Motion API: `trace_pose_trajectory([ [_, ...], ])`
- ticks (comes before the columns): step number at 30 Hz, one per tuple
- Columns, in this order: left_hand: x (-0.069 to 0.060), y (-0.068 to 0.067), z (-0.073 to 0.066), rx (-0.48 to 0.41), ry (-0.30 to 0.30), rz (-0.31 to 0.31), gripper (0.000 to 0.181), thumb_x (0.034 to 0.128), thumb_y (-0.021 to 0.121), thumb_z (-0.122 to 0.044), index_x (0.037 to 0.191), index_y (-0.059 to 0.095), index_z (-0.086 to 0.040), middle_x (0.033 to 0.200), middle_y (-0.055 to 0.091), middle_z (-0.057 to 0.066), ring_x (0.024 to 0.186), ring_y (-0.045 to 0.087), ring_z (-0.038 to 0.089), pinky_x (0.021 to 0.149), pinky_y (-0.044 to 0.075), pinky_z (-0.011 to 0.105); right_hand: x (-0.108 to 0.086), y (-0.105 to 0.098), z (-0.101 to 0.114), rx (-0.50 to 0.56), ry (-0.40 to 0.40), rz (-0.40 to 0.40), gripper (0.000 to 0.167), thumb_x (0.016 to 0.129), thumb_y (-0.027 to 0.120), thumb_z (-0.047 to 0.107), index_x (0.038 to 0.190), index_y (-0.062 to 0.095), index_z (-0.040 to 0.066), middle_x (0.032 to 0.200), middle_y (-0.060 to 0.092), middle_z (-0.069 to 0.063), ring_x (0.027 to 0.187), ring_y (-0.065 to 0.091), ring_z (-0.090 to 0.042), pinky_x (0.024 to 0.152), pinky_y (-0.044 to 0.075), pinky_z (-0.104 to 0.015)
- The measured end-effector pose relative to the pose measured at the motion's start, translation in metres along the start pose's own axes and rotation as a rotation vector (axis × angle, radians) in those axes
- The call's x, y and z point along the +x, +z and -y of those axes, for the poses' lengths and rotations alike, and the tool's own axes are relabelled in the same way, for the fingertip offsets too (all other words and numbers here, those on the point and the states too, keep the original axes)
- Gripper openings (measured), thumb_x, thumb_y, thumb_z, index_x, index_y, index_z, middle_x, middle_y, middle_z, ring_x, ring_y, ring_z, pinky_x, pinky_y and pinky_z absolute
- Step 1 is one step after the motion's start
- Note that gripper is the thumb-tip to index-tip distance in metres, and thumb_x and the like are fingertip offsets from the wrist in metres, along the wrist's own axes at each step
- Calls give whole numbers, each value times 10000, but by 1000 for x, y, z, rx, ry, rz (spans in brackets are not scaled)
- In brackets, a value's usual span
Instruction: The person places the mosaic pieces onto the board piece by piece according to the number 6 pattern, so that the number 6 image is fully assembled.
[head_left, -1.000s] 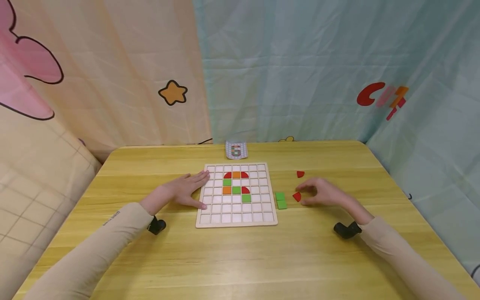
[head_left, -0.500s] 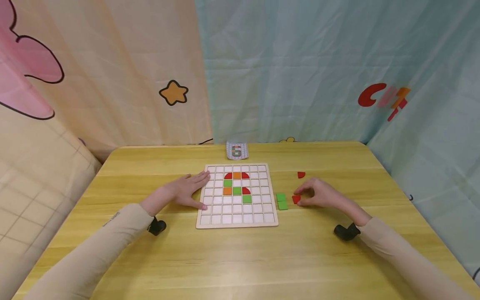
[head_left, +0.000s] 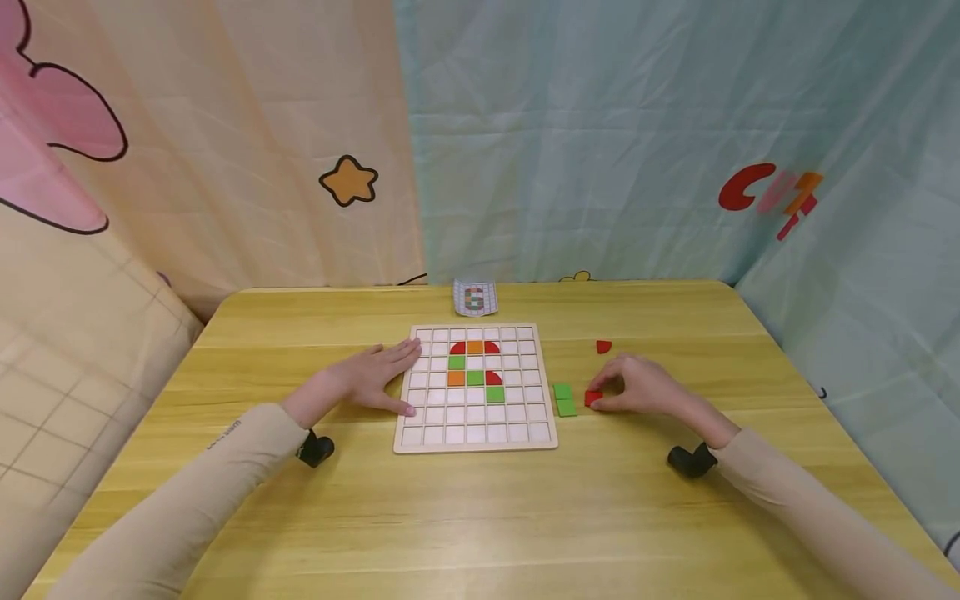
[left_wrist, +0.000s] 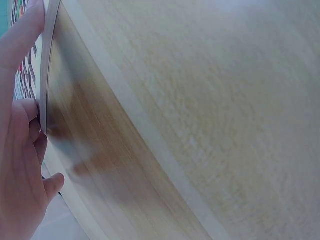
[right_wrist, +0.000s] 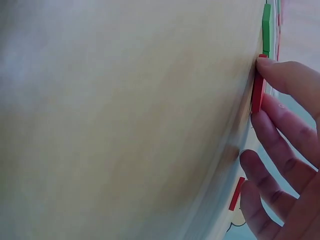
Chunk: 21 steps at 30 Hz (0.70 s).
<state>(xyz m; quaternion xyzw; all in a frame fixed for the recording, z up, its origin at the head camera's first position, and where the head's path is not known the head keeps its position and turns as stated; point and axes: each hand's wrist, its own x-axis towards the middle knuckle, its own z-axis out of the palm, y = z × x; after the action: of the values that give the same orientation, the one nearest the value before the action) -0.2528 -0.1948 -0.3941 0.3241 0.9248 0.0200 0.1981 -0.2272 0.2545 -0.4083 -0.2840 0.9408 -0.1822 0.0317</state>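
A wooden grid board [head_left: 476, 447] lies on the table, with red, orange and green pieces set in its upper middle cells. The left hand [head_left: 369, 379] rests spread on the board's left edge, fingers and thumb extended; in the left wrist view this hand [left_wrist: 22, 130] touches the rim. Right of the board, the right hand [head_left: 641, 387] pinches a red piece [head_left: 592, 399] at the table surface. The right wrist view shows the red piece [right_wrist: 258, 87] between thumb and fingers of the right hand [right_wrist: 295, 130]. Two green squares [head_left: 565, 400] lie between board and hand.
Another red piece [head_left: 603, 347] lies on the table [head_left: 480, 525] beyond the right hand. Behind the board is a small card [head_left: 475, 298] printed with a coloured pattern on a grid. Printed curtains [head_left: 570, 150] hang behind the table and at its sides.
The right hand has closed its thumb and fingers on the nearer red piece, which has turned and shifted slightly towards the table's front. The left hand stays on the board.
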Motion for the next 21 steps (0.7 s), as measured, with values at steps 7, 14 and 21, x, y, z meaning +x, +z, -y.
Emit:
trace_pose_trajectory([
  [7,1,-1,1,9,2,4,1084,819,529,-725,1551,58,-78,1633,-21,103,1510,26,276,1195,104,565,2,-2,3,-3,11,-4,165,759,801,342,867,759,224,807,659,130,688,510,-42,603,422,-204],
  [14,2,-2,1,15,2,-4,1083,816,531,-727,1551,61,-85,1633,-16,94,1511,30,265,1199,105,556,3,-2,6,17,62,-34,210,765,794,367,905,764,214,798,677,125,659,526,-18,587,428,-204],
  [21,0,-1,1,5,2,2,1084,818,538,-719,1549,72,-68,1631,-4,117,1509,38,289,1191,107,573,8,-3,18,16,27,-59,232,768,790,380,931,766,216,740,669,143,608,513,0,541,408,-191],
])
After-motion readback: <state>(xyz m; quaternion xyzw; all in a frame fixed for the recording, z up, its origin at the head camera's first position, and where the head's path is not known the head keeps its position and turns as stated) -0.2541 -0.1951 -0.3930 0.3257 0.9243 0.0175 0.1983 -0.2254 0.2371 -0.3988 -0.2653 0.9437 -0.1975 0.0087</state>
